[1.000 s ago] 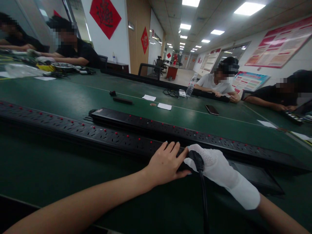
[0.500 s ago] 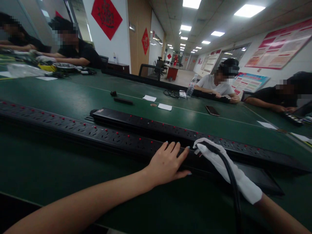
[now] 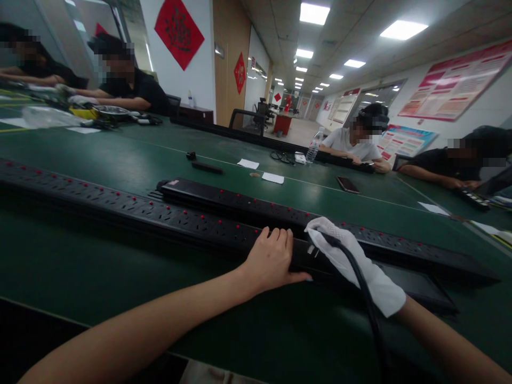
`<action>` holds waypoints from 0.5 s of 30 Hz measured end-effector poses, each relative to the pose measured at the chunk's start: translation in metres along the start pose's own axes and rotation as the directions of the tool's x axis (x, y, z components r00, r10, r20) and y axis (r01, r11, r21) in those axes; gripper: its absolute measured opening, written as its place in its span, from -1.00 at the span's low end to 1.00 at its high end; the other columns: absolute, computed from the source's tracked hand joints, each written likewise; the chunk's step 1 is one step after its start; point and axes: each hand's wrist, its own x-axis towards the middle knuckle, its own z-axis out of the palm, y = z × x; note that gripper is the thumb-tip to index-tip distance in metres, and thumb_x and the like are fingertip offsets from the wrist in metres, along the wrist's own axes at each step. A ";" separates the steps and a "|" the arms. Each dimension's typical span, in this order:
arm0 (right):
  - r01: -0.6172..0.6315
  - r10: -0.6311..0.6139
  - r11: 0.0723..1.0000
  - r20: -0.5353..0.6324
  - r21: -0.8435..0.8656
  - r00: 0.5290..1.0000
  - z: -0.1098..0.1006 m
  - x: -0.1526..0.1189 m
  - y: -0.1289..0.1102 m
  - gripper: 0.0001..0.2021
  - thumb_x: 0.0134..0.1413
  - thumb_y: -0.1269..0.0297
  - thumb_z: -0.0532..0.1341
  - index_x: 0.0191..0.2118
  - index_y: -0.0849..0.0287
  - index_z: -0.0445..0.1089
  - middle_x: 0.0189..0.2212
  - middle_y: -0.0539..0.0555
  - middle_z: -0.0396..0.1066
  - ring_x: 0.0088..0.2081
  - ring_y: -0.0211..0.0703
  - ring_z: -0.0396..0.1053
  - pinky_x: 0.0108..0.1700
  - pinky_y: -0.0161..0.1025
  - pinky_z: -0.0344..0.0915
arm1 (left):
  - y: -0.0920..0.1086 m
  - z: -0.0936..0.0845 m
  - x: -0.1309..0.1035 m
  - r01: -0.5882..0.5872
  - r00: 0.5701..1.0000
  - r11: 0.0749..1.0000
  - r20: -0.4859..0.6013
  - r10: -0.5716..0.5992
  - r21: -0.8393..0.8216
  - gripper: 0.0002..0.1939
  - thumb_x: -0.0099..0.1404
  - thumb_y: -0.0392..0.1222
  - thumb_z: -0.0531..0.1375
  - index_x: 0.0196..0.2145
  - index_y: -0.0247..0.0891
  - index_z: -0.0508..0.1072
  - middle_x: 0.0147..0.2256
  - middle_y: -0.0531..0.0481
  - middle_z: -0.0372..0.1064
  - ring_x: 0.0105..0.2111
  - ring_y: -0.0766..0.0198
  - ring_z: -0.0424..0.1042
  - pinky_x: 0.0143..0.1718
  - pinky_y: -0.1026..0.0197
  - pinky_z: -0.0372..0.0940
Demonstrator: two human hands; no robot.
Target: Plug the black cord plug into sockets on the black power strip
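A long black power strip [image 3: 160,213] with red dots and sockets lies across the green table. My bare left hand [image 3: 272,258] grips its right part, fingers over the far edge and thumb along the near side. In my white-gloved right hand [image 3: 334,245] is a black plug [image 3: 312,248], its metal prongs showing just above the strip. The plug's thick black cable [image 3: 362,282] runs back over the glove and down toward me. Behind lies a second black power strip [image 3: 236,201], partly hidden by the glove.
A dark flat panel [image 3: 416,288] lies right of my glove. Farther back are a phone [image 3: 348,184], white papers [image 3: 273,177], a small black bar [image 3: 207,168] and a bottle [image 3: 314,145]. Several people sit around the table.
The fingers of my left hand have drawn together and curled over the strip. My right hand has moved left with the plug, closer to my left hand.
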 end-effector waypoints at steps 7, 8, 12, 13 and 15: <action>0.099 -0.074 0.953 0.097 -0.286 0.993 0.009 0.018 -0.007 -0.79 0.14 0.12 -0.02 -0.30 0.13 0.22 -0.52 -0.02 0.35 -0.51 -0.29 0.30 -0.39 -0.35 0.19 | -0.002 -0.001 0.000 -0.004 1.000 1.000 0.010 0.004 0.005 -0.16 0.09 0.40 -0.15 -0.13 -0.53 0.29 -0.26 -0.29 0.29 -0.25 0.02 0.27 -0.20 0.01 0.09; 0.113 -0.082 0.937 0.105 -0.331 0.991 0.009 0.019 -0.010 -0.78 0.13 0.11 -0.02 -0.30 0.13 0.22 -0.54 -0.02 0.35 -0.53 -0.30 0.29 -0.42 -0.36 0.17 | -0.003 0.000 0.000 -0.012 1.000 1.000 0.008 0.011 0.007 -0.16 0.09 0.40 -0.16 -0.15 -0.52 0.30 -0.26 -0.30 0.29 -0.24 0.01 0.27 -0.20 0.00 0.09; 0.123 -0.097 0.860 0.079 -0.494 0.992 0.013 0.020 -0.017 -0.74 0.13 0.11 -0.04 -0.35 0.15 0.26 -0.61 -0.03 0.33 -0.59 -0.29 0.26 -0.51 -0.37 0.06 | -0.003 0.001 -0.001 0.020 1.000 0.999 -0.017 -0.020 0.034 -0.05 0.02 0.47 -0.18 -0.15 -0.58 0.31 -0.26 -0.35 0.28 -0.25 -0.02 0.26 -0.23 0.01 0.09; 0.126 -0.106 0.844 0.069 -0.521 0.992 0.014 0.019 -0.017 -0.74 0.13 0.12 -0.05 -0.35 0.15 0.27 -0.60 -0.02 0.34 -0.58 -0.29 0.27 -0.51 -0.37 0.05 | -0.003 0.001 -0.001 0.043 0.999 0.998 -0.022 -0.042 0.043 -0.02 0.00 0.48 -0.18 -0.13 -0.61 0.29 -0.27 -0.36 0.29 -0.27 -0.02 0.27 -0.24 0.01 0.09; 0.144 -0.131 0.819 0.063 -0.555 0.989 0.016 0.017 -0.015 -0.74 0.13 0.13 -0.05 -0.34 0.16 0.29 -0.57 0.00 0.36 -0.53 -0.27 0.30 -0.49 -0.36 0.05 | -0.003 0.001 -0.001 0.071 0.997 0.996 -0.019 -0.070 0.048 0.03 -0.03 0.50 -0.17 -0.10 -0.64 0.27 -0.30 -0.35 0.29 -0.30 -0.01 0.27 -0.26 0.02 0.09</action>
